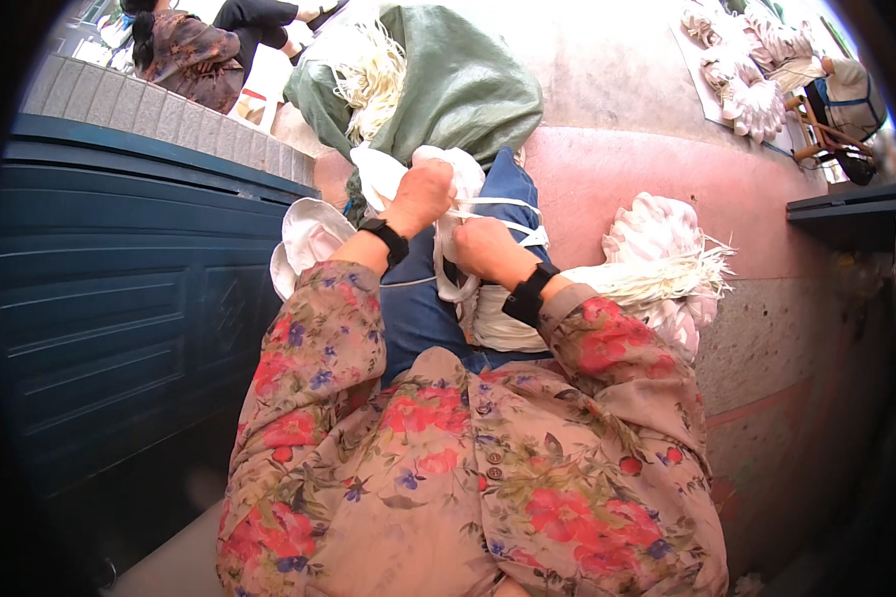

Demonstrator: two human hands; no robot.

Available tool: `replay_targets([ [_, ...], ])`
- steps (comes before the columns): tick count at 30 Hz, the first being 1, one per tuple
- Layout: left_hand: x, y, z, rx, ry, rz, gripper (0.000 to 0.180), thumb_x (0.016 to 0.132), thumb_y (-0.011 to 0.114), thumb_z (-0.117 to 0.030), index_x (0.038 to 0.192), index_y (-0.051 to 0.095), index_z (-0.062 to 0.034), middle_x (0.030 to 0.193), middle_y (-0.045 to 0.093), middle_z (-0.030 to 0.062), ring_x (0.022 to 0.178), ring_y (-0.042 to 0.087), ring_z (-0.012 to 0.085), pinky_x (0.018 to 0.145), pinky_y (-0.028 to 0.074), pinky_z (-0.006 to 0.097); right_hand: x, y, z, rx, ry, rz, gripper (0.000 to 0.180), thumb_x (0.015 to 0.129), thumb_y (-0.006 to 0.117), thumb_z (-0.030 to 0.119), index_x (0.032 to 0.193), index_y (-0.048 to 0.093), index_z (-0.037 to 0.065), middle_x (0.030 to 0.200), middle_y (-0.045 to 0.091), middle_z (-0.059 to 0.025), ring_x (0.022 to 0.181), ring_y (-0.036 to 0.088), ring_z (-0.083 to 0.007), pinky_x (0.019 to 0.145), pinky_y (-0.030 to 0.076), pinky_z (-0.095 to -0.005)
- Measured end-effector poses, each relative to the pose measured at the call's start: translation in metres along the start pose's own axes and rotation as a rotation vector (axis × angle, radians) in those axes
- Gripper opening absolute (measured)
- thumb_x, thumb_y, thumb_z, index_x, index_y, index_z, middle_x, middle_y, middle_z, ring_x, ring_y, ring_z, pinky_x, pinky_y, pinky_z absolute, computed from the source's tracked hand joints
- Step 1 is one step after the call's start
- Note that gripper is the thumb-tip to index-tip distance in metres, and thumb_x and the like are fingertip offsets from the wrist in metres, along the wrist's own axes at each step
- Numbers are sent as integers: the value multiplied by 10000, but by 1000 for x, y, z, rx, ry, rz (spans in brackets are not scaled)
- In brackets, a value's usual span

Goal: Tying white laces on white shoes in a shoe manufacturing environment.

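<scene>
Both hands are over my lap, close together above my blue jeans [408, 318]. My left hand [423, 191] is closed on a white cloth piece [376, 171] that bulges out around the fingers. Just below and to its right, my right hand [486, 247] is closed on a thin white strap [503, 202], whose loops spread over my right knee. More white strap hangs down between my legs. Beside my left thigh sits a rounded white piece [309, 239] with a pinkish inside. The exact kind of the white pieces is hard to make out.
A green sack [458, 85] with cream strings [373, 80] stands ahead. To my right lies a white-and-pink bundle [652, 234] with loose cord ends. A dark blue panelled door [119, 298] is at left. Another person [189, 55] sits far left; more bundles [742, 80] lie far right.
</scene>
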State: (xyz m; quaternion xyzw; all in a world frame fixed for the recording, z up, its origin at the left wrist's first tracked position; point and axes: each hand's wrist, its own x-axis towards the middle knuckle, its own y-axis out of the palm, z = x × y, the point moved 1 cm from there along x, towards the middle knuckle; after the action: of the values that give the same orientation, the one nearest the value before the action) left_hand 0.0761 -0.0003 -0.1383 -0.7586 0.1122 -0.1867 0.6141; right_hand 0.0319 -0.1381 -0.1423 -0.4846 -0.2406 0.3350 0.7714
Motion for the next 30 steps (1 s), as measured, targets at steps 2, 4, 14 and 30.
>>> replay_targets([
  [2,-8,-3,4,-289,-324,-7,147,701,492,-91,808,577,-36,706,553,176,692,561,325,631,460,387,-5,-1,-2,56,27,12,111,641,530,122,602,588,37,614,583,-139,608,592,-276,560,471,-361],
  [4,-7,-6,5,-357,-265,-35,169,703,490,-83,842,579,-45,698,557,171,685,559,333,630,461,389,-8,0,-3,85,67,25,91,641,523,91,626,573,17,632,574,-167,609,585,-306,563,472,-377],
  [14,9,-4,-38,190,205,286,204,720,524,-136,831,529,35,729,552,192,624,564,345,545,470,414,-20,23,-7,93,-51,-42,81,600,573,133,606,577,53,571,559,-139,529,566,-287,483,452,-382],
  [30,7,-14,-30,-57,21,17,177,667,504,-48,839,516,-9,780,517,113,750,535,305,634,463,351,-17,13,-13,187,28,64,210,667,501,159,646,588,-31,651,584,-208,623,585,-348,570,467,-411],
])
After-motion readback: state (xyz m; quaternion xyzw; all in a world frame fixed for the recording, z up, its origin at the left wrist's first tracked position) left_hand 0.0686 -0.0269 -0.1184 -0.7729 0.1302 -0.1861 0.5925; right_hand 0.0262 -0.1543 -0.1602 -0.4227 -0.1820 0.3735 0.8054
